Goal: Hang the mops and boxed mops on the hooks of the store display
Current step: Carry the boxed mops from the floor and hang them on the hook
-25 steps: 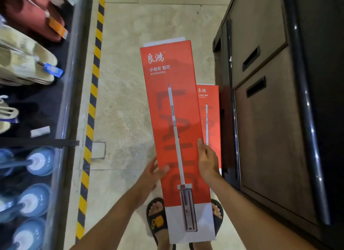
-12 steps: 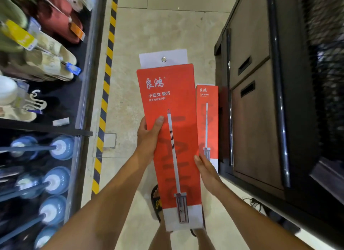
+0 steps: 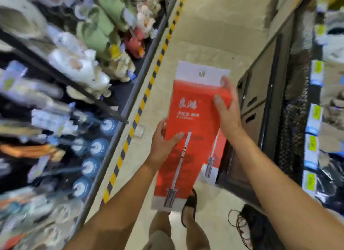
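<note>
I hold a long red boxed mop (image 3: 193, 108) upright in front of me over the aisle floor. Its white hang tab with a metal eyelet (image 3: 202, 73) sticks up at the top. My left hand (image 3: 163, 141) grips the box's left edge at mid height, thumb on the front. Higher up, my right hand (image 3: 225, 106) clasps the right edge near the top. A second red boxed mop (image 3: 214, 160) stands behind it against the dark cabinet, mostly hidden. The view is motion-blurred.
A display rack (image 3: 61, 93) on the left holds slippers above and blue round brush heads (image 3: 95, 147) on hooks below. A yellow-black floor stripe (image 3: 141, 104) runs beside it. A dark cabinet (image 3: 260, 108) and a mesh rack with goods stand on the right.
The box has risen and its white tab is fully out. My right hand slid from the lower right edge up to the top right. The view swung up and left, blurring.
</note>
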`<state>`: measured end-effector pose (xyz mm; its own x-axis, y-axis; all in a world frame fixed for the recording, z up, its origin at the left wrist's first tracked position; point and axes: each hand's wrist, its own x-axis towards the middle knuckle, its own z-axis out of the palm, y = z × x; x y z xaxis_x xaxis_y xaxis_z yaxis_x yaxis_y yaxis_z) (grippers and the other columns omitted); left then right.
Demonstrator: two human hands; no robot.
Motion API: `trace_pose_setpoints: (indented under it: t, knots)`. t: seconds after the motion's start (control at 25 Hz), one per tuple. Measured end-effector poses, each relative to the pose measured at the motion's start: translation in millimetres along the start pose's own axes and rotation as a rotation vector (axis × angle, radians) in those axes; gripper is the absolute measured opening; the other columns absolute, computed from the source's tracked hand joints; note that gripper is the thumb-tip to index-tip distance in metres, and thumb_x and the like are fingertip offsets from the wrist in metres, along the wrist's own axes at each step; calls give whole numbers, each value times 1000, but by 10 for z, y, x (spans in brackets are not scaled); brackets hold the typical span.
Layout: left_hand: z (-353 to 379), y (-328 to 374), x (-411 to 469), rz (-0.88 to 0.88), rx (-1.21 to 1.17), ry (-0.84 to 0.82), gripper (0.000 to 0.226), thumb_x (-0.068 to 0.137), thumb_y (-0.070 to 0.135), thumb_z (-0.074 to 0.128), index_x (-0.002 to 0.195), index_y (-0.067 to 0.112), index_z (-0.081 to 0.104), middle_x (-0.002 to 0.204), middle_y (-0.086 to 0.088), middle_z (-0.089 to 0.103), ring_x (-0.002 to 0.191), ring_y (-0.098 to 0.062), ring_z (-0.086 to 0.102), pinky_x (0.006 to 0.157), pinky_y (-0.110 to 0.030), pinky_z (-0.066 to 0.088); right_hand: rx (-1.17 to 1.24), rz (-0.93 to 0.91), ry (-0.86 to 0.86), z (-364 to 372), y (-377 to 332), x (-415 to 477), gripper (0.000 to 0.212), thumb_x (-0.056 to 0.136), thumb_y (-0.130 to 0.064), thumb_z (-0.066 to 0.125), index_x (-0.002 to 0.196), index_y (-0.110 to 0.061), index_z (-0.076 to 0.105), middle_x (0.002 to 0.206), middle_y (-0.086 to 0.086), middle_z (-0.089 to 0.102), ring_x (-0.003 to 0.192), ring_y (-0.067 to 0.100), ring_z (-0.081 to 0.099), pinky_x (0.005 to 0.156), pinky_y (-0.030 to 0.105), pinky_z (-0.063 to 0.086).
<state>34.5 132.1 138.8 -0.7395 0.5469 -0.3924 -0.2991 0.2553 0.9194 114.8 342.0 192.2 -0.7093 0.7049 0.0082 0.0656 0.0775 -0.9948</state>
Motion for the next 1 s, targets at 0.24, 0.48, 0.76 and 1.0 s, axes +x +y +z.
trace_pose_setpoints:
  t: [0.24,0.48,0.76,1.0]
  knots:
    - [-592,332,-976,66,-3,167,86,76,45,89,149,28,47,139,-2,67,126,-20,67,103,-43,57,86,-48,-318,375,-731,-499,51,98,-21,59,142,-8,36,124,-5,54,103,-6,61,88,14,49]
    - [-1258,-113,-2199,61,-71,419,77,74,34,90,141,36,52,130,9,70,115,-4,70,90,-22,58,134,3,-572,1254,-814,-1414,55,91,-26,66,138,-16,39,124,-4,55,99,-4,65,81,15,53]
    - [-1864,-984,-4126,-23,-169,813,72,75,35,92,139,36,57,129,8,72,118,-13,71,99,-35,57,110,91,-985,2363,-766,-2998,59,86,-37,70,136,-19,44,122,-6,62,101,3,68,79,19,56]
    - [-2060,-1645,-6058,-23,-291,1206,73,69,48,89,134,35,60,125,11,74,115,-10,72,100,-33,57,103,72,-1402,3226,-1106,-4865,51,87,-36,75,130,-32,49,124,6,65,103,14,70,81,27,59]
